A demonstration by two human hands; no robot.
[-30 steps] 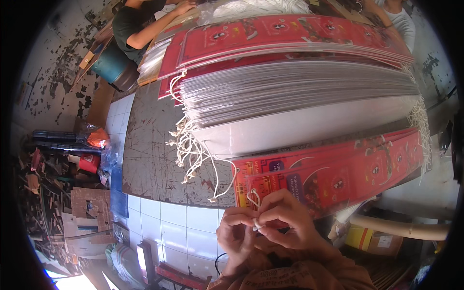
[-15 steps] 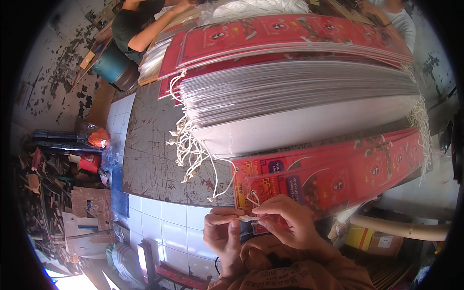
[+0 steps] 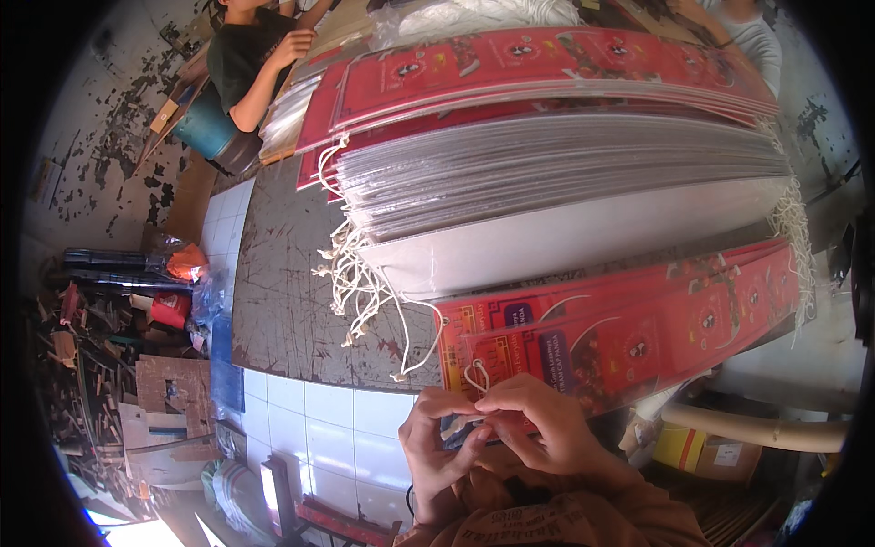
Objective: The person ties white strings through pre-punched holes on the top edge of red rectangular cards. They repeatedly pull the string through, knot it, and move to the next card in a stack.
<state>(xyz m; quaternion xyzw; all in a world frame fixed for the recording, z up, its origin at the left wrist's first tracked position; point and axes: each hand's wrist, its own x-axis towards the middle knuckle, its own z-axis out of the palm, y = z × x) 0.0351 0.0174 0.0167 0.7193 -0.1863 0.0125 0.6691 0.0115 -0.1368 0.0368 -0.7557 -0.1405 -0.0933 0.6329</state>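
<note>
Close to my body, a white cord (image 3: 477,376) loops through the left end of a red printed panel (image 3: 629,351). My left hand (image 3: 433,442) is closed in a pinch on the cord, just below that loop. My right hand (image 3: 547,424) pinches the same cord beside it, thumb and fingertips almost touching the left fingers. Whether the cord is knotted there is hidden by my fingers. Another red panel lies partly under this one, a cord hanging from its left end.
Beyond is a thick stack of panels (image 3: 565,169) on edge, knotted cords (image 3: 351,283) dangling at its left. More red panels (image 3: 547,59) lie on top. The scratched grey table (image 3: 283,292) ends at a tiled floor (image 3: 328,424). Two people work across the table.
My left hand has shifted right and slightly up, closer to my right hand, with its fingers curled more. The person at the far left has moved an arm.
</note>
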